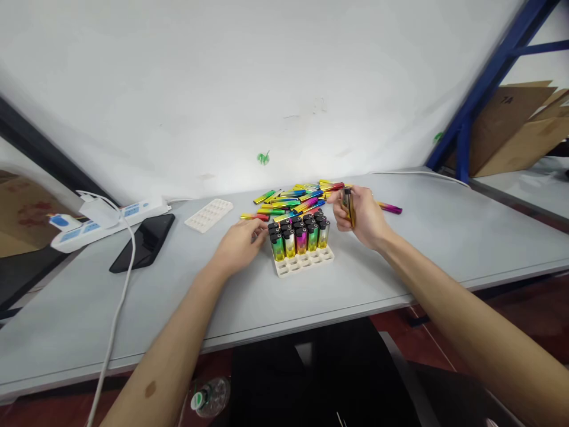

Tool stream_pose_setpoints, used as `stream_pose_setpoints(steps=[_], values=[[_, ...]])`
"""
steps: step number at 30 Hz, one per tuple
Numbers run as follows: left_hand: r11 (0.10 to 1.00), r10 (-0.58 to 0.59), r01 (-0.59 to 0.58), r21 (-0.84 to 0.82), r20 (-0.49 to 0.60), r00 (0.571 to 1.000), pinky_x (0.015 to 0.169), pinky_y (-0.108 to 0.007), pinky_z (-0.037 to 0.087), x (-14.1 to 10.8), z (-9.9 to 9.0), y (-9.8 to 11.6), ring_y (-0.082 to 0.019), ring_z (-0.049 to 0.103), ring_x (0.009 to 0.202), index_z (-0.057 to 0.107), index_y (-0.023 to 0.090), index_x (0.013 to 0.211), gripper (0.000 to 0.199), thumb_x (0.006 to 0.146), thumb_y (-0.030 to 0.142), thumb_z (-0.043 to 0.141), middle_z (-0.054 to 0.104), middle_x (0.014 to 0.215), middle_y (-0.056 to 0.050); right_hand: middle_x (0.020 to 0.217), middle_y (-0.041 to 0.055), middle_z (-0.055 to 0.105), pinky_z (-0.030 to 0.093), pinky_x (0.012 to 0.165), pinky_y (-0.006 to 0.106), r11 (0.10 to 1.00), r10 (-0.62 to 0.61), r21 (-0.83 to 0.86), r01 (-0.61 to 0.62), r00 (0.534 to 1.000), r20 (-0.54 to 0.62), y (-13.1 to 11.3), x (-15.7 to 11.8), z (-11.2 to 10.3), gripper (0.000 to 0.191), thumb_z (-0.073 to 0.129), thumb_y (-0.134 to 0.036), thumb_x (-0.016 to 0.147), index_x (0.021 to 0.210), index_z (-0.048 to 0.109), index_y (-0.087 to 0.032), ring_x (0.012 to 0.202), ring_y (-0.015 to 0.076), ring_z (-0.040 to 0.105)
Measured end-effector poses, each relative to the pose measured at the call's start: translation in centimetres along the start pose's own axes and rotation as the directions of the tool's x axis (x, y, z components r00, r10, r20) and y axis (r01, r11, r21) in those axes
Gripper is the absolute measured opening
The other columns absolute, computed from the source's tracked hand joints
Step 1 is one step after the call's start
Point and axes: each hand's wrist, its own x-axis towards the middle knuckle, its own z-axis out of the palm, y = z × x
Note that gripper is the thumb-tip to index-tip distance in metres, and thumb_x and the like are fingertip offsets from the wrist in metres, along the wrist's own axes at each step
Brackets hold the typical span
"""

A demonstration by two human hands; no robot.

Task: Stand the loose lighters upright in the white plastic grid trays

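A white tray (306, 262) at the table's middle holds several upright lighters (301, 240) with black tops; its front row of slots is bare. My left hand (242, 242) rests on the table just left of the tray, fingertips near the lighters' back left corner, fingers partly curled; whether anything is between them is hidden. Right of the tray, my right hand (359, 214) is raised with its fingers wrapped round a lighter (348, 207) with a black top. Behind the tray lies a pile of shiny multicoloured lighter sleeves (288, 203).
A second white tray (208, 215), with nothing in its slots, lies at the back left. Farther left are a black phone (143, 242), a power strip (111, 220) and a white cable (125, 284). One purple sleeve (390, 207) lies beyond my right hand. The wall rises behind.
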Motion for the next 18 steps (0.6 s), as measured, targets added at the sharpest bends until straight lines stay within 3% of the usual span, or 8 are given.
stream_pose_setpoints(steps=[3, 5, 9, 14, 16, 18], values=[[1.000, 0.001, -0.001, -0.009, 0.004, 1.000, 0.083, -0.037, 0.049, 0.0, 0.1, -0.1, -0.025, 0.064, 0.094, 0.066, 0.023, 0.099, 0.023, 0.093, 0.033, 0.046, 0.072, 0.097, -0.005, 0.070, -0.0018, 0.053, 0.042, 0.053, 0.026, 0.996, -0.041, -0.085, 0.041, 0.999, -0.008, 0.2, -0.1, -0.3, 0.025, 0.057, -0.045, 0.091, 0.085, 0.058, -0.021, 0.057, 0.0124, 0.050], [1.000, 0.003, -0.003, -0.013, 0.003, 1.000, 0.084, -0.037, 0.050, 0.0, 0.1, -0.1, -0.025, 0.064, 0.095, 0.066, 0.023, 0.100, 0.023, 0.093, 0.033, 0.046, 0.072, 0.097, -0.005, 0.077, 0.0002, 0.060, 0.048, 0.065, 0.029, 0.972, -0.093, -0.214, 0.094, 0.996, 0.017, 0.2, -0.2, -0.6, 0.023, 0.065, -0.043, 0.089, 0.086, 0.061, -0.021, 0.070, 0.0149, 0.058], [1.000, 0.003, -0.003, -0.014, 0.001, 1.000, 0.084, -0.038, 0.050, 0.0, 0.1, 0.0, -0.025, 0.064, 0.095, 0.066, 0.023, 0.100, 0.024, 0.094, 0.034, 0.046, 0.072, 0.099, -0.005, 0.090, 0.0020, 0.066, 0.047, 0.071, 0.030, 0.903, -0.292, -0.293, 0.314, 0.949, 0.119, -0.1, -0.3, -1.2, 0.025, 0.074, -0.044, 0.086, 0.094, 0.069, -0.021, 0.080, 0.0146, 0.057], [1.000, 0.003, -0.003, -0.009, 0.001, 1.000, 0.084, -0.037, 0.050, 0.0, 0.1, 0.1, -0.024, 0.064, 0.095, 0.066, 0.023, 0.099, 0.024, 0.095, 0.034, 0.045, 0.073, 0.100, -0.005, 0.086, 0.0010, 0.065, 0.050, 0.067, 0.032, 0.886, -0.385, -0.244, 0.395, 0.919, 0.090, -0.9, -1.4, -0.7, 0.030, 0.080, -0.044, 0.081, 0.101, 0.067, -0.025, 0.074, 0.0149, 0.059], [1.000, -0.001, 0.001, -0.010, 0.006, 1.000, 0.084, -0.037, 0.050, 0.0, 0.1, 0.1, -0.024, 0.064, 0.095, 0.067, 0.023, 0.100, 0.025, 0.095, 0.034, 0.045, 0.073, 0.100, -0.005, 0.089, 0.0018, 0.065, 0.054, 0.074, 0.034, 0.818, -0.481, -0.346, 0.459, 0.876, 0.026, -1.4, -2.4, -0.1, 0.025, 0.078, -0.041, 0.083, 0.098, 0.065, -0.026, 0.080, 0.0165, 0.062], [1.000, -0.006, 0.006, -0.009, 0.011, 1.000, 0.084, -0.037, 0.050, 0.0, 0.0, 0.1, -0.024, 0.064, 0.096, 0.067, 0.022, 0.100, 0.025, 0.095, 0.034, 0.045, 0.073, 0.100, -0.006, 0.092, 0.0024, 0.065, 0.056, 0.080, 0.035, 0.720, -0.593, -0.456, 0.522, 0.805, -0.013, -1.9, -3.6, 0.8, 0.022, 0.078, -0.038, 0.085, 0.097, 0.063, -0.027, 0.085, 0.0177, 0.064]])
